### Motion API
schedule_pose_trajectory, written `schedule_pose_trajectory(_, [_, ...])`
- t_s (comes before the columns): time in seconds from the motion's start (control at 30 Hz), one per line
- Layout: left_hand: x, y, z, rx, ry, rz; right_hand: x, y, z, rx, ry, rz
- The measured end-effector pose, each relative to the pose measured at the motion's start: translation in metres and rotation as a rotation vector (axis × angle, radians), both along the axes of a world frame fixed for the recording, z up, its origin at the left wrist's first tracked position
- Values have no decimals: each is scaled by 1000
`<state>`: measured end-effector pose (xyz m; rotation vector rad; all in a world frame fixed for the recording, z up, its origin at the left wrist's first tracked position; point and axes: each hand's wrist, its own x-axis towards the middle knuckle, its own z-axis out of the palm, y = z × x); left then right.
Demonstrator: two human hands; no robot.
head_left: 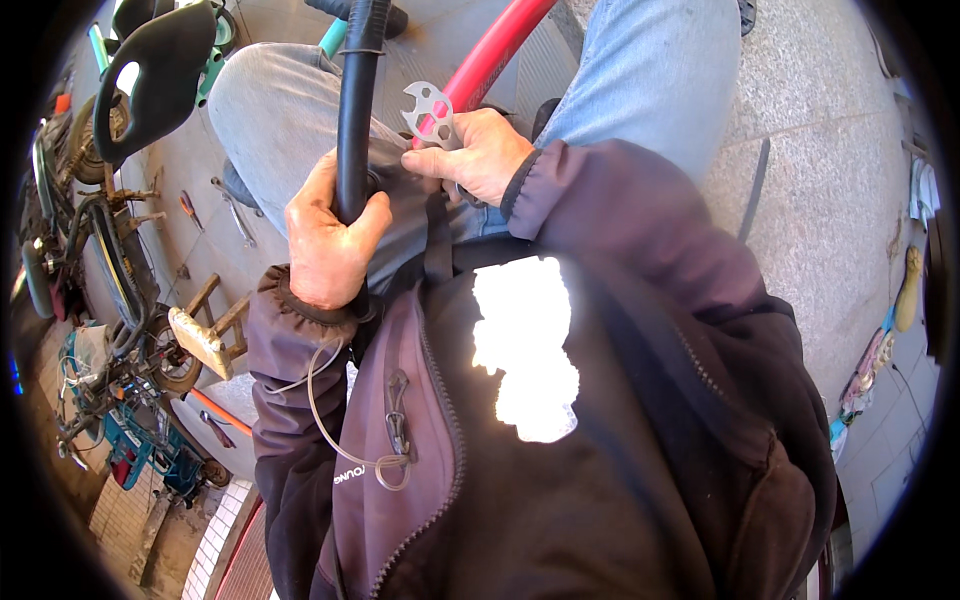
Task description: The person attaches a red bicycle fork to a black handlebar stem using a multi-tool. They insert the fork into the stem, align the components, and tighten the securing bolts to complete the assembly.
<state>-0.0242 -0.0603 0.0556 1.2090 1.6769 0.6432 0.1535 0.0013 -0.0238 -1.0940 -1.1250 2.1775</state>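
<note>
I've left fingers (372, 220) clamped round stiff-looking black tube (360, 110), right fingers (432, 162) seemingly pinching flat wrench (430, 112) before red tube (500, 42); wrench probably light, rigid, best held by its edges

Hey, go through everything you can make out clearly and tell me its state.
Left bare hand: curled around the black tube.
Right bare hand: closed on the flat spanner.
Black round tube: gripped.
Flat silver metal spanner with cutouts: held, notched end exposed.
Glossy red round tube: partly covered by the spanner.
Long silver metal wrench: lying loose.
Slim red-handled screwdriver: lying loose.
</note>
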Motion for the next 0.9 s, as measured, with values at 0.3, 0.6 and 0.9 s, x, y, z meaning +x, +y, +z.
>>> schedule_pose_trajectory(0.3, [-8,5,-3,-142,-6,-5,4,1,4,25,-9,63])
schedule_pose_trajectory(0.6, [-10,10,10,-190,-138,-54,3,1,2,18,77,89])
schedule_pose_trajectory(0.9, [-22,-2,7,-160,-232,51,3,8,5,-3,51,76])
